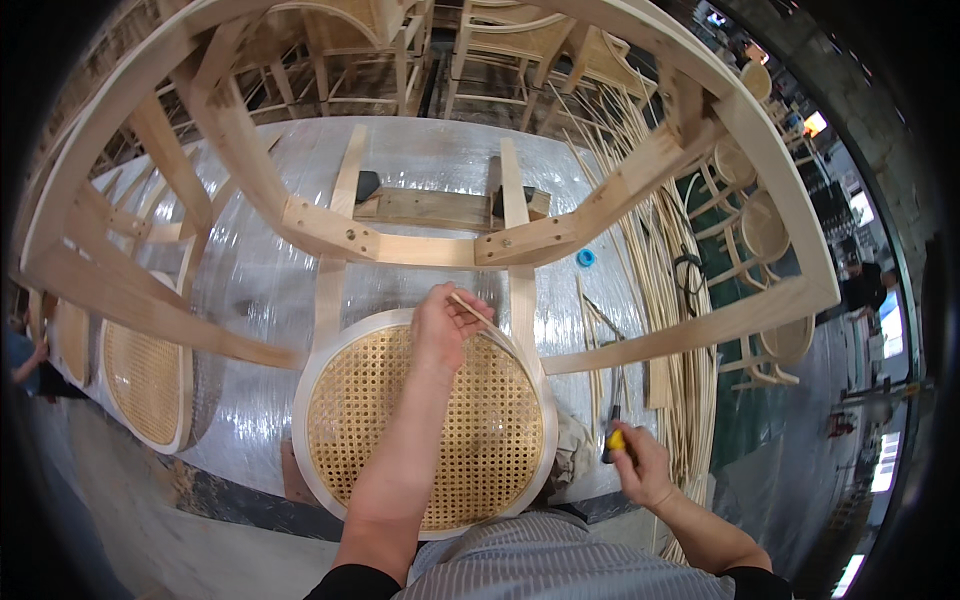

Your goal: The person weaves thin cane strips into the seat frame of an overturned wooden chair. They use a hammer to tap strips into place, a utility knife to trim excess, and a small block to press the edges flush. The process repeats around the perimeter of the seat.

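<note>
A round panel of woven cane (490, 430) in a pale wooden rim (549, 425) lies before me, part of a chair frame (430, 250) whose legs and rails rise around it. My left hand (447, 325) is closed on a thin cane strip (472, 308) over the panel's far edge. The strip runs down to the right along the rim's inner edge. Right of the panel, my right hand (643, 466) grips a screwdriver-like tool (615, 438) with a yellow and black handle. Its thin shaft points away from me; the tip's shape is too small to tell.
Long loose cane strips (668, 320) lie along the table's right side, with black-handled scissors (688, 265) on them. A small blue ring (586, 258) sits on the plastic-covered table (240, 400). Another cane-panelled chair (145, 375) stands left. More chairs (510, 45) fill the background.
</note>
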Demonstrator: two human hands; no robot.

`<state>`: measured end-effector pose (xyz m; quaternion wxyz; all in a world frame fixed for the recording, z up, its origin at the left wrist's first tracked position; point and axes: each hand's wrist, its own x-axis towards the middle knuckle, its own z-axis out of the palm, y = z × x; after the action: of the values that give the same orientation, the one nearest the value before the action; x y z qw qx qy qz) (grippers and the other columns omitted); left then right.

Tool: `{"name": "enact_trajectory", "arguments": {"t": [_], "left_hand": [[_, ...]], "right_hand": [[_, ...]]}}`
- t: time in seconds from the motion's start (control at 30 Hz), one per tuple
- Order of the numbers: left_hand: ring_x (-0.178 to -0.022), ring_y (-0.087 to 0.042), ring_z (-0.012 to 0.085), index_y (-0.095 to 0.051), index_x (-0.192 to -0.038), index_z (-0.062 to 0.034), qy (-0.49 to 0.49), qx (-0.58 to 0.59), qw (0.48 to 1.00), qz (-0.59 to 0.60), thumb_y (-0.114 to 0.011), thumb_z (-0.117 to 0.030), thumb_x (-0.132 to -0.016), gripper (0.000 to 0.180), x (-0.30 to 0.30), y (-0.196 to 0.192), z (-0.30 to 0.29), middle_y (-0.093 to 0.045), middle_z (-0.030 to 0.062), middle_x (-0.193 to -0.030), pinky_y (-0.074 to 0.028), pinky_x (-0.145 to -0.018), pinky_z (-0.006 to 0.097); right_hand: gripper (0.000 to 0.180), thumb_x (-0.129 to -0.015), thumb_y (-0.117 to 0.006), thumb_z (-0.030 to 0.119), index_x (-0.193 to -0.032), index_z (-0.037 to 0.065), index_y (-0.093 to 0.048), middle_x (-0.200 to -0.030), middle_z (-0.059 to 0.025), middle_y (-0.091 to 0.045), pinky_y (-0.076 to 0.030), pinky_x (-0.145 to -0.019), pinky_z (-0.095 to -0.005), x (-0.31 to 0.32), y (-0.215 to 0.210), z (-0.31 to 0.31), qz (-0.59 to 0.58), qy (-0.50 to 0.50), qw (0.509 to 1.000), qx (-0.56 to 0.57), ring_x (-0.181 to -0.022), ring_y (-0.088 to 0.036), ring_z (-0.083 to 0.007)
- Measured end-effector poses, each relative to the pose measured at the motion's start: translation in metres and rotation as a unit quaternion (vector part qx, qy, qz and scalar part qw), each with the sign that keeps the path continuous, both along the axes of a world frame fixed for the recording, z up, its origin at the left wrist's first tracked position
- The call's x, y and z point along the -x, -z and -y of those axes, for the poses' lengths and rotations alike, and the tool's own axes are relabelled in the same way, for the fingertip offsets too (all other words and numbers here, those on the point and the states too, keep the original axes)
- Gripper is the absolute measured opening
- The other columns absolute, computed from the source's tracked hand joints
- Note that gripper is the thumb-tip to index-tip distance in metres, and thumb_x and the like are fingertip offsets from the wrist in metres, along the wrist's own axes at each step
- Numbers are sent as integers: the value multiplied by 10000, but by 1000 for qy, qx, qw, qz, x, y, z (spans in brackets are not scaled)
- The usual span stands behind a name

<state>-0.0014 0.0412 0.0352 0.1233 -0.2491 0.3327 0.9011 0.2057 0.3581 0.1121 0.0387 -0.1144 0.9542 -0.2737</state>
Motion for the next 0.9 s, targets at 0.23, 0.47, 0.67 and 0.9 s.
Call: {"name": "enact_trajectory", "arguments": {"t": [0.23, 0.47, 0.67, 0.9], "left_hand": [[-1063, -663, 435, -600, -1006, 28, 35, 3, 999, 12, -457, -436, -1066, 489, 3, -1, 13, -659, 233, -1044, -535, -982, 585], [-1065, -679, 411, -615, -1068, 47, 72, 51, 996, -2, -488, -406, -1068, 471, 5, -15, 9, -671, 238, -1077, -551, -967, 551], [-853, -713, 234, -671, -1034, 43, 127, 225, 965, -51, -620, -251, -1019, 298, 1, -8, 47, -696, 162, -970, -614, -773, 351], [-701, -697, 140, -712, -959, 31, 225, 404, 874, -151, -706, -142, -960, 172, 17, -32, 55, -698, 87, -822, -577, -618, 240]], "right_hand": [[493, -944, -628, 165, -1399, 0, -533, -1038, -246, -618, -504, -835, -519, 39, 117, -40, -1, 176, 982, -62, -960, -623, -434], [487, -935, -634, 153, -1392, 5, -553, -1131, -248, -612, -518, -843, -508, 88, 143, -38, -85, 132, 986, -52, -980, -623, -431], [158, -924, -640, 21, -1065, 12, -712, -837, -164, -664, -521, -673, -400, 47, 81, 21, -118, 55, 979, 158, -726, -657, -328], [313, -876, -679, 18, -1189, 17, -677, -940, -162, -675, -526, -783, -428, 140, 64, 131, -287, -46, 939, 184, -872, -649, -359]]}}
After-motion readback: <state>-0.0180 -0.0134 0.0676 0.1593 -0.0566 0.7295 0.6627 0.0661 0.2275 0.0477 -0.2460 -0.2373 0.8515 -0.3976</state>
